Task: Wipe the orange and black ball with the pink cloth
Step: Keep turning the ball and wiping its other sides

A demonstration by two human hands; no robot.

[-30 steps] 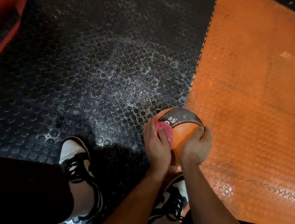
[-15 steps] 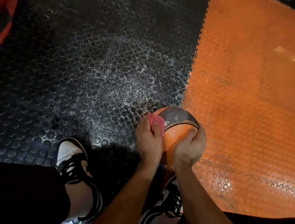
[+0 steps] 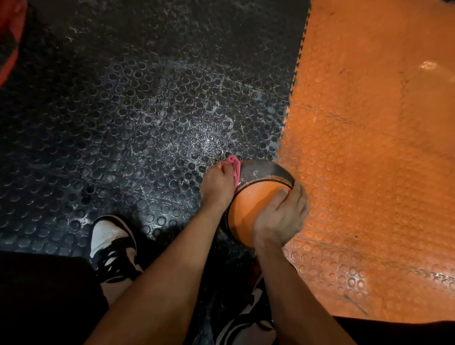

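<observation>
Head view, looking down: a round orange and black ball (image 3: 256, 202), with a worn dark band across its far part, sits at about 5 o'clock of centre, on the toothed seam where the black studded rubber floor mat (image 3: 132, 116) meets the orange studded rubber floor mat (image 3: 385, 163); the left hand (image 3: 217, 189) lies against the ball's 9 o'clock side, its fingers pressing a small crumpled pink cloth (image 3: 234, 170) onto the surface, the cloth's end showing past the fingertips at the ball's 11 o'clock edge; the right hand (image 3: 281, 217) clasps the ball's 3 o'clock side, fingers curled over the top and gripping it; a white and black laced shoe (image 3: 111, 245) stands on the black mat at 7 o'clock, well apart from the ball; a second such shoe (image 3: 246, 337) shows at 6 o'clock beneath the forearms; a red and black object (image 3: 2, 45), blurred, occupies the 10 o'clock edge.
</observation>
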